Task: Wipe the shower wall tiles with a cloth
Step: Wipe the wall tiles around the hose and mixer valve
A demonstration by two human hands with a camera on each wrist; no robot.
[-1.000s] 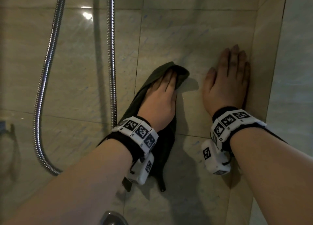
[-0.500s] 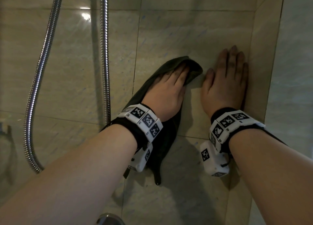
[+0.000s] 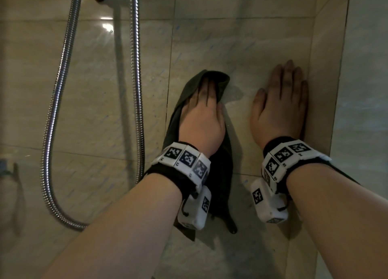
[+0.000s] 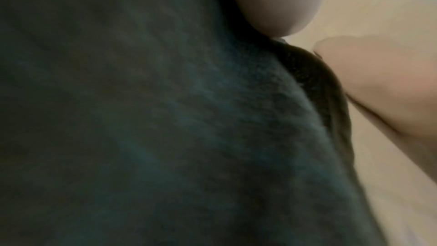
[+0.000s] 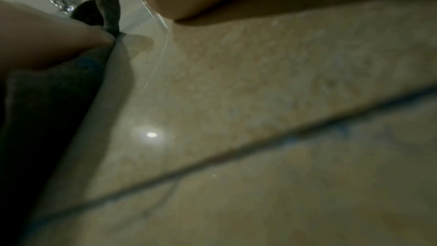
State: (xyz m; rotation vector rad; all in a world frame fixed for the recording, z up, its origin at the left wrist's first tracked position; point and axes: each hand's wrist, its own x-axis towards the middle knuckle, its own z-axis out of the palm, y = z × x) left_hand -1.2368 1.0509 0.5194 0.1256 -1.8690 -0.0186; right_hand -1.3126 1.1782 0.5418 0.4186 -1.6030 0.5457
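A dark green cloth (image 3: 220, 169) hangs flat against the beige wall tiles (image 3: 241, 47), straddling a vertical grout line. My left hand (image 3: 206, 96) presses it to the wall with straight fingers, and the cloth's top edge folds over the fingertips. The left wrist view is filled by the cloth (image 4: 165, 119) under my palm. My right hand (image 3: 282, 94) lies flat and bare on the tile beside the inner corner, a hand's width right of the cloth. In the right wrist view the tile (image 5: 260, 81) passes close under the palm.
A chrome shower hose (image 3: 137, 89) hangs just left of the cloth and loops down to the far left (image 3: 52, 131). A side wall (image 3: 361, 89) meets the tiled wall at the right. A damp smear (image 3: 236, 94) shows between my hands.
My left hand slid the cloth right toward the right hand, then back left, leaving a damp smear on the tile. The right hand stayed planted near the corner.
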